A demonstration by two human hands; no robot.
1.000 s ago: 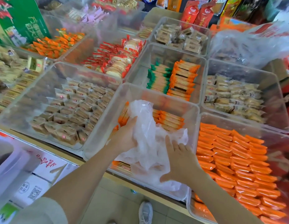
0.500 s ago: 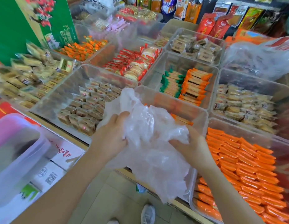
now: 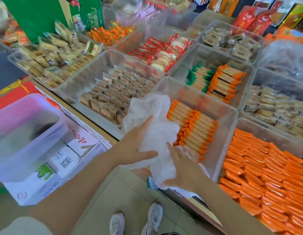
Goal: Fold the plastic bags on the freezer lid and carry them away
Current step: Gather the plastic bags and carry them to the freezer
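Our fingers [image 3: 148,120], straight now rather than curled as before, pressed the plastic bags [image 3: 157,133] between left hand [image 3: 135,146] and right hand [image 3: 184,168], lower than earlier, at the front edge of the clear bin [image 3: 228,116] of orange packets on the bench [image 3: 89,114], amid snack bins.

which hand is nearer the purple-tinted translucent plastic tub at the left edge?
Left. The left hand holds the clear plastic bag bundle on the side facing the purple-tinted translucent plastic tub; the right hand holds the bundle's far side, further from it.
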